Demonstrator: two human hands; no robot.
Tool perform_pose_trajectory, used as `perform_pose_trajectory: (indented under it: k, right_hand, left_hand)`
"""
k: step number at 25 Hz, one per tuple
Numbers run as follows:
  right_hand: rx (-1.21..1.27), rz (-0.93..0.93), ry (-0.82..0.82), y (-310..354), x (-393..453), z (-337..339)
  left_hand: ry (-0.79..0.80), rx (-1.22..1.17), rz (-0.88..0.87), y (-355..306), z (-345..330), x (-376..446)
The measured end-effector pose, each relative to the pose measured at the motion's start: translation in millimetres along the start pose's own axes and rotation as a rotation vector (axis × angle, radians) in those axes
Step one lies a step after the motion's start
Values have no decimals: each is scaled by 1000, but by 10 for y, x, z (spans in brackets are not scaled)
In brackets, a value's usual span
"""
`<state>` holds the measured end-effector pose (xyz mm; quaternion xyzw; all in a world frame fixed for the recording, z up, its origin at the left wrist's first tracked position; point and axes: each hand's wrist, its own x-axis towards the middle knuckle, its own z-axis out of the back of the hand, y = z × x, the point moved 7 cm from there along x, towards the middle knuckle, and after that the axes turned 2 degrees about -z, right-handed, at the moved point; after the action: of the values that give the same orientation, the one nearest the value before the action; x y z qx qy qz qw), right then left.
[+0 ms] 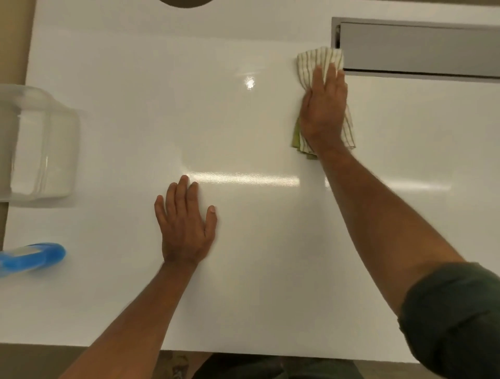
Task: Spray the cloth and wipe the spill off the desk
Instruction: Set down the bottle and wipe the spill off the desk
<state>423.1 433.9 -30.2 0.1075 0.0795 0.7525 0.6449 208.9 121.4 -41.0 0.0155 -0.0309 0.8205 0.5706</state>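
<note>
A white cloth with green stripes (313,61) lies on the glossy white desk (243,129) at the far right, next to a grey recessed panel. My right hand (323,108) presses flat on the cloth, fingers stretched over it, and covers its middle. Flat on the bare desk near the middle rests my left hand (185,224), fingers apart and holding nothing. A blue spray bottle (29,258) lies on its side at the left edge, partly cut off by the frame. I cannot make out any spill on the shiny surface.
A clear plastic container (35,143) stands at the left edge of the desk. The grey recessed panel (419,48) runs along the back right. A dark round object (186,2) shows at the top edge. The desk's front edge (243,354) is close to my body.
</note>
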Motion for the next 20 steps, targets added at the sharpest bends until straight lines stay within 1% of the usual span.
perform_pose_trajectory:
  k: [2,4,6,8,9,10,11,12,14,16,18,20]
  right_hand:
    - [24,95,28,649,-1,-151]
    - [48,198,138,1317,-162,-319]
    - [61,371,240,1903,-596,-447]
    - [68,556,273,2179,-1215,-483]
    - [101,623,269,2150,-1457,-449]
    - [130,657,273,2024,-1625,-417]
    - [142,652,271,1811,-1733,-375]
    - [143,627,258,1567,-1771,-322]
    - [130,514,219,987,-1681,-171]
    - [122,328,157,243,-1506,21]
    - [68,100,70,-688,-1428,261]
    - [-7,-110,-13,-1571,-1585,516]
  left_hand:
    - [-14,0,-12,2,-7,4]
    - [-21,-3,-17,0,-16,7]
    - [-20,-13,-11,0,-12,2]
    - [-13,-32,-10,1,-8,0]
    - [-2,-50,-10,8,-5,12]
    - [13,-62,-12,15,-2,21]
    - [25,-63,-18,10,7,15]
    - [27,-53,-21,10,14,2]
    - [24,-38,-23,17,11,-16]
    - [29,-45,-16,21,21,-12]
    - [32,-49,-15,21,18,-19]
    - [47,-63,-13,31,4,-17]
